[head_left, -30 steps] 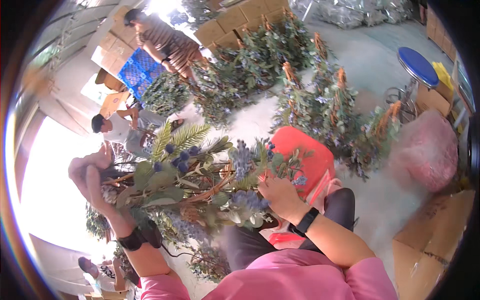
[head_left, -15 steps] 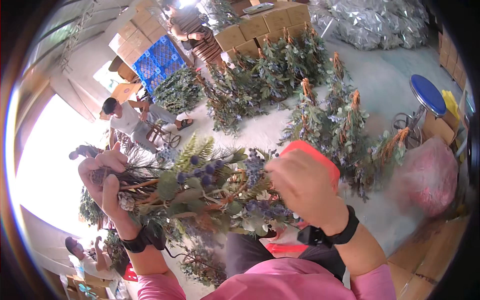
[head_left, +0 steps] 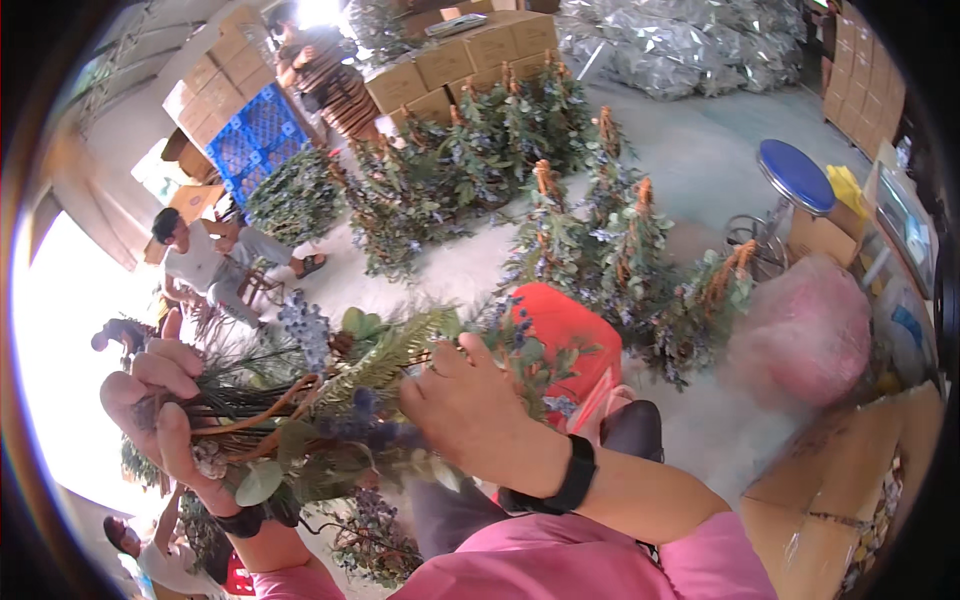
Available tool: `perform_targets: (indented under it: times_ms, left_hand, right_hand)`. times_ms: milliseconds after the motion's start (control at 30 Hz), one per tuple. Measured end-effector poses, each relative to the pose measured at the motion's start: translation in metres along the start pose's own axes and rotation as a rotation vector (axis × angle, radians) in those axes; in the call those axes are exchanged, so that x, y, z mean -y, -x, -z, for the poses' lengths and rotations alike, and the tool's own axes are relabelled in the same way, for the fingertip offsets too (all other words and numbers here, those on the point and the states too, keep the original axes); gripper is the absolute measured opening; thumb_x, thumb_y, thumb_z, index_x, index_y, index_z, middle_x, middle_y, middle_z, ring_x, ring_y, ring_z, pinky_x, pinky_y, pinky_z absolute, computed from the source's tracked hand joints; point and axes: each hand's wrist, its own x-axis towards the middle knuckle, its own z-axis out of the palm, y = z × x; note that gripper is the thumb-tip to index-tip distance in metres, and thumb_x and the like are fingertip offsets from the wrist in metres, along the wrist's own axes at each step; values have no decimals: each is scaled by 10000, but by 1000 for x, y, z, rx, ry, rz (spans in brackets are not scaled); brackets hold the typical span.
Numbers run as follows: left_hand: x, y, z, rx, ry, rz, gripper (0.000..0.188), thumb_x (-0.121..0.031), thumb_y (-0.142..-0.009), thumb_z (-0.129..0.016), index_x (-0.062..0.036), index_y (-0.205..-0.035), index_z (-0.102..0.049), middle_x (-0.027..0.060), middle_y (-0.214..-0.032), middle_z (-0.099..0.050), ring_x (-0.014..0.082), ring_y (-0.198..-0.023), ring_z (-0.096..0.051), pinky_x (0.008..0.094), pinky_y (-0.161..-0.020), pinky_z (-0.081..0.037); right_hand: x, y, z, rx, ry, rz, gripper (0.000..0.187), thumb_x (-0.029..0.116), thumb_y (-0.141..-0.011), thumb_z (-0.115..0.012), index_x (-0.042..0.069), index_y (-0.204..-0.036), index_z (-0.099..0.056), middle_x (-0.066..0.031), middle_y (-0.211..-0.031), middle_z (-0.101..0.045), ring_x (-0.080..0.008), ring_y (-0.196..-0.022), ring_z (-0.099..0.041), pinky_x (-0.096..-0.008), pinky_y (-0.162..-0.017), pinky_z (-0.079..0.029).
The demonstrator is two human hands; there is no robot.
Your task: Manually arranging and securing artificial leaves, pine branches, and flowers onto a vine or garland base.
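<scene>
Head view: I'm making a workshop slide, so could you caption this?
Left hand grips a bundle of stems, right hand at its foliage; more leafy bundles stand beyond.

A foliage bundle (head_left: 320, 415) is stretching from the left grip (head_left: 140, 400) past the right grip (head_left: 485, 405); beyond, upright bundles (head_left: 480, 160) are standing before stacked cartons (head_left: 445, 65), with a pallet (head_left: 255, 140) standing left, a round stool (head_left: 797, 175) right, and a plastic sack (head_left: 815, 325) resting before the stool.
</scene>
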Motion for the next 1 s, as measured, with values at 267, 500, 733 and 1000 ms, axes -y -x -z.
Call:
perform_targets:
  times_ms: [267, 500, 733, 1000]
  left_hand:
    - [15, -8, 0, 31, -45, 54, 285, -106, -722, -502, -47, -983, -406, 109, -731, -500, 217, -725, -487, 533, -928, -277]
    - [54, -54, -48, 46, -136, 298, 267, -59, -723, -546, -35, -968, -443, 60, -846, -513, 105, -781, -490, 233, -725, -397]
    - [59, -94, -146, 133, -323, -227, 212, -84, -795, -506, 11, -983, -528, 82, -949, -542, 146, -862, -513, 260, -763, -408]
    - [59, -87, -144, 89, 758, 530, 573, -190, -769, -545, -31, -1257, -292, 147, -1138, -442, 196, -1031, -437, 300, -885, -334]
  right_hand:
    - [-87, -6, 66, 76, -17, 62, 105, 105, -695, -539, 59, -781, -579, -103, -768, -558, -266, -752, -544, -367, -692, -446]
    - [-65, -72, 170, -75, -243, -83, 151, 113, -813, -515, -6, -871, -589, -12, -765, -590, -64, -736, -519, -203, -683, -417]
    - [-38, -135, 162, 18, -548, 115, 248, 230, -797, -543, 0, -883, -580, -69, -754, -581, -132, -691, -532, -246, -653, -443]
    - [-72, -144, 173, 253, -266, -266, 309, 384, -790, -565, 89, -867, -514, 44, -695, -494, -24, -643, -498, -170, -516, -375]
